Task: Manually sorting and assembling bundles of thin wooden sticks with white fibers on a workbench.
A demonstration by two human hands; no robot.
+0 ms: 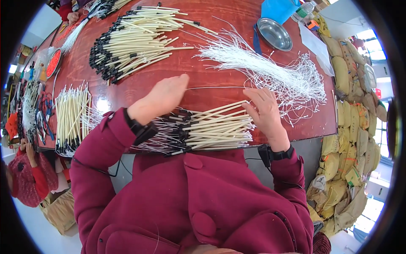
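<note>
My left hand (167,95) is closed, its fingers pressed together at one end of a thin white cord (215,87). The cord runs nearly straight across to the fingertips of my right hand (266,111). My right fingers are bent, with the thumb a little apart and close to the tip of a cream stick. Below the cord, near the table's front edge, lies a bundle of cream sticks (220,132) with black ends. White cords (158,137) trail from those ends under my left forearm. A pile of loose white cords (270,74) spreads beyond my right hand.
More black-ended cream sticks (135,42) are heaped on the red table (203,74). Another bundle (72,114) stands left. A metal bowl (275,34) and blue container (279,10) are at the far right, a dish of red pieces (53,62) far left. Stacked sacks (351,127) line the right.
</note>
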